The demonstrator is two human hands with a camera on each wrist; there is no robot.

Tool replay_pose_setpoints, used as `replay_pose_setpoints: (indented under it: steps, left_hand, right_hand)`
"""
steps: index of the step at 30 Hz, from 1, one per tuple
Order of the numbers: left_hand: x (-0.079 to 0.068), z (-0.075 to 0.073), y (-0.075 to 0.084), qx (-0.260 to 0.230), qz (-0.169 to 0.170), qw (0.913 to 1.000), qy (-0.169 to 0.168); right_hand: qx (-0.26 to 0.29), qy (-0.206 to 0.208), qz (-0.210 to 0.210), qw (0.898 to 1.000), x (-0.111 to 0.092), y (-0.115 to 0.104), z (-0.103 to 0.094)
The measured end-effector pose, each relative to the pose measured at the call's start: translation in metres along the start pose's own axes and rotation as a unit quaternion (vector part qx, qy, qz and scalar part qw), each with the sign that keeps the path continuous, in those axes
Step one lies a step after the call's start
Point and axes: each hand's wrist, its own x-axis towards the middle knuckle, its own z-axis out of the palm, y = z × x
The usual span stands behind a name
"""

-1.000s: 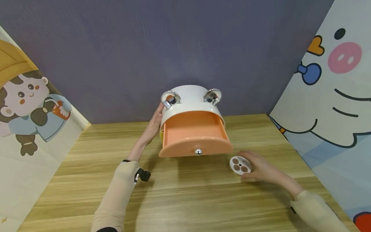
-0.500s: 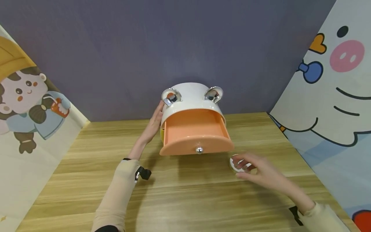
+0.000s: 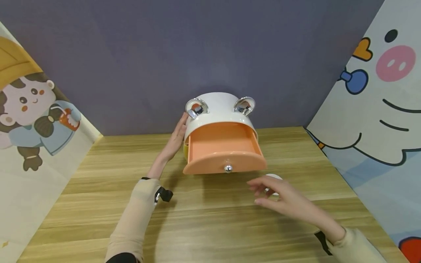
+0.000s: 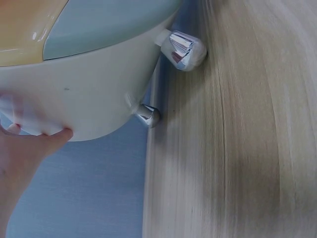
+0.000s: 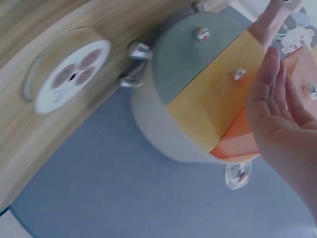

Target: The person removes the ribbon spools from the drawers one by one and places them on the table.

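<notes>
A small frog-faced cabinet [image 3: 218, 106], white with silver eyes, stands at the back of the table. Its orange top drawer [image 3: 210, 164] is pulled out, with a silver knob on the front. My left hand [image 3: 172, 144] rests on the cabinet's left side, fingers straight; in the left wrist view the thumb touches the white shell. My right hand [image 3: 284, 197] is above the table, in front of the drawer's right corner, fingers loosely bent and holding nothing. Behind it, partly hidden, lies a round white-faced spool [image 3: 275, 176]; the right wrist view shows brown circles on its face [image 5: 74, 77].
Below the orange drawer are a yellow drawer [image 5: 218, 94] and a grey-green one [image 5: 183, 62], both shut. Silver feet [image 4: 184, 51] hold the cabinet up. A grey wall [image 3: 141, 65] is behind; printed panels [image 3: 378, 120] border the wooden table [image 3: 204, 223].
My right hand has let go of the spool and moved left, toward the front of the drawer. The spool stays on the table. My left hand keeps its place on the cabinet.
</notes>
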Motion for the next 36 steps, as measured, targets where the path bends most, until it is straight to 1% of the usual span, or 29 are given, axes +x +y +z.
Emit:
replay_pose_setpoints:
  steps: [2, 5, 8, 11, 15, 17, 20, 23, 25, 28, 32, 36]
  left_hand:
    - [0.0, 0.0, 0.0, -0.002, 0.003, 1.0, 0.0]
    - [0.001, 0.001, -0.001, -0.007, 0.008, 0.9999, 0.002]
    - [0.001, 0.001, -0.002, -0.012, 0.01, 0.9999, 0.001]
    - [0.001, 0.002, -0.004, -0.014, 0.01, 0.9999, 0.001]
    - [0.0, 0.003, -0.004, -0.012, 0.009, 0.9999, -0.001]
    - [0.0, 0.004, -0.004, -0.012, 0.01, 0.9999, -0.003]
    - [-0.001, 0.004, -0.004, -0.011, 0.011, 0.9999, -0.004]
    - [-0.002, 0.004, -0.003, -0.011, 0.01, 0.9999, -0.004]
    - [-0.002, 0.004, -0.003, -0.011, 0.012, 0.9999, -0.002]
    - [-0.002, 0.003, -0.003, -0.01, 0.016, 0.9998, 0.002]
    - [-0.002, 0.002, -0.003, -0.01, 0.016, 0.9998, 0.006]
    - [-0.002, 0.001, -0.005, -0.012, 0.017, 0.9998, 0.003]
  right_hand:
    - [0.01, -0.007, -0.01, 1.0, 0.005, -0.004, 0.003]
    - [0.042, -0.019, -0.028, 0.999, 0.014, -0.009, 0.009]
    - [0.074, -0.028, -0.034, 0.996, 0.023, -0.014, 0.015]
    - [0.1, -0.032, -0.026, 0.994, 0.03, -0.019, 0.021]
    - [0.141, -0.042, 0.0, 0.989, 0.037, -0.021, 0.027]
    - [0.169, -0.049, 0.015, 0.984, 0.04, -0.022, 0.029]
    - [0.221, -0.062, 0.04, 0.973, 0.044, -0.022, 0.03]
    - [0.257, -0.068, 0.058, 0.962, 0.05, -0.023, 0.03]
    - [0.262, -0.069, 0.063, 0.96, 0.053, -0.023, 0.029]
    - [0.257, -0.064, 0.071, 0.962, 0.058, -0.024, 0.029]
    - [0.264, -0.051, 0.08, 0.96, 0.062, -0.026, 0.03]
    - [0.281, -0.032, 0.099, 0.954, 0.064, -0.03, 0.032]
